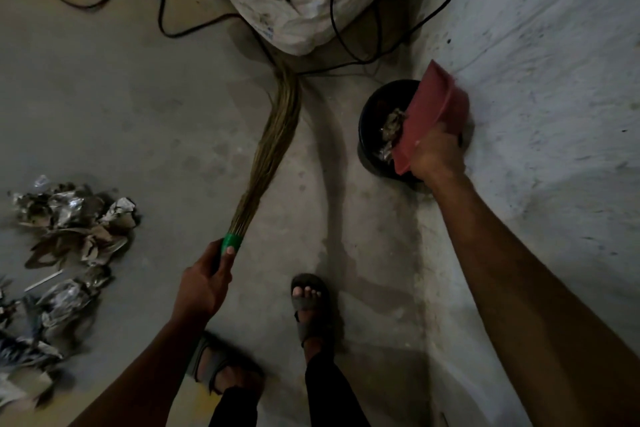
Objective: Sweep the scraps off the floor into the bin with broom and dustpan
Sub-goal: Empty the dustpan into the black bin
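Note:
My right hand grips a red dustpan and holds it tilted over a black bin by the wall. Crumpled scraps lie inside the bin under the pan's lip. My left hand holds the green-wrapped handle of a straw broom. The broom's bristles trail forward along the floor toward a sack. A heap of crumpled paper and foil scraps lies on the floor at the left.
A big white sack stands ahead, with black cables looping around it. A pale wall runs along the right. My sandalled feet stand on the concrete floor between the scraps and the bin.

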`<action>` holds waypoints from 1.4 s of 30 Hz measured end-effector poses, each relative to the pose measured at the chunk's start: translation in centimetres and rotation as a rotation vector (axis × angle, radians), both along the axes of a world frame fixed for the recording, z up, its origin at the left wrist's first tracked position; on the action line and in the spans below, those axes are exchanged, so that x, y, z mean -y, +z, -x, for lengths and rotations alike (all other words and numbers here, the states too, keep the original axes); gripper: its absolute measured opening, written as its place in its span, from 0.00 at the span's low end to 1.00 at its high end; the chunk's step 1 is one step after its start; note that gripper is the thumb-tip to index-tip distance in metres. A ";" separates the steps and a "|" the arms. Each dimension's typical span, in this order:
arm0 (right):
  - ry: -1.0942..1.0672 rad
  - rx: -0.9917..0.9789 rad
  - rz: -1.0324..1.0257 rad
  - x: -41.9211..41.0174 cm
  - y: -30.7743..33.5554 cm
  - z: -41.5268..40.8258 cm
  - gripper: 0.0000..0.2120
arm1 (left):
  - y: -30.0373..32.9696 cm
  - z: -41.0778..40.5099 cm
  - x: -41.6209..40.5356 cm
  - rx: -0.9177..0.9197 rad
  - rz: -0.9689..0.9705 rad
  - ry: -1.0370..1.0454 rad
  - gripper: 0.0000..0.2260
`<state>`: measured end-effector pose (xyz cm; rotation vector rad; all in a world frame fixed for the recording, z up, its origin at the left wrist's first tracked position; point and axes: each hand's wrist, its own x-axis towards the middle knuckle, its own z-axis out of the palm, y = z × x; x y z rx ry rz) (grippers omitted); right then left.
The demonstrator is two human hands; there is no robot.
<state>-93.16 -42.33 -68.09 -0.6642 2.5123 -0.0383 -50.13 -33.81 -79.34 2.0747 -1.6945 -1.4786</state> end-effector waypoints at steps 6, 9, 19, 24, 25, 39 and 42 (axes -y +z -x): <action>0.035 -0.030 -0.047 -1.0 -0.5 0.7 0.26 | 0.2 0.9 -0.6 0.005 -0.020 -0.023 0.14; 0.013 -0.069 -0.041 -2.0 1.8 2.2 0.25 | 0.9 1.3 -0.5 -0.019 -0.020 -0.034 0.15; 0.027 -0.135 0.089 -1.2 1.6 -1.0 0.26 | -0.5 0.5 0.6 -0.022 0.023 -0.030 0.16; 0.042 -0.089 -0.008 -0.8 -2.6 -2.8 0.27 | -0.9 0.4 0.2 -0.006 0.031 -0.058 0.16; 0.054 -0.097 -0.026 -1.0 -3.3 -2.9 0.27 | -0.8 0.4 0.1 -0.005 0.028 -0.060 0.16; 0.018 -0.268 0.137 -4.8 -0.9 -4.5 0.28 | 1.0 -0.8 -1.5 0.040 0.005 -0.050 0.18; -0.064 -0.287 0.295 -6.0 0.3 -7.6 0.23 | 1.3 -1.5 -1.2 0.021 0.004 -0.018 0.17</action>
